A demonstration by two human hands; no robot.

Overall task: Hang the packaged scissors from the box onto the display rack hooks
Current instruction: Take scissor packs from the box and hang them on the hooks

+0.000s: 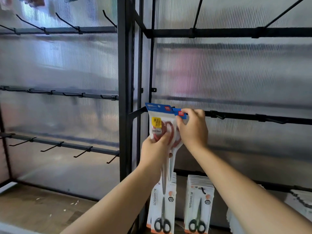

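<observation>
Black upright post (124, 98) blocks left side — bare hooks (218, 116) along rail (244, 116) to right open; hung scissor packs (200, 200) fill space below.

Two hands: left hand (154, 149), right hand (192, 130). Two red-handled scissors packs (159, 120). Two rows of black-handled packs (199, 205) at the rack (124, 81)'s bottom edge. Four hooks (82, 152) on its lower-left rail (72, 145).

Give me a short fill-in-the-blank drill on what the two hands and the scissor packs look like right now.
1. The left hand grips a pack of scissors whose handles are ____.
2. The right hand pinches a header card whose colour is ____.
3. The hanging packs below the hands hold scissors whose handles are ____.

Missing words: red; blue; black.
</observation>
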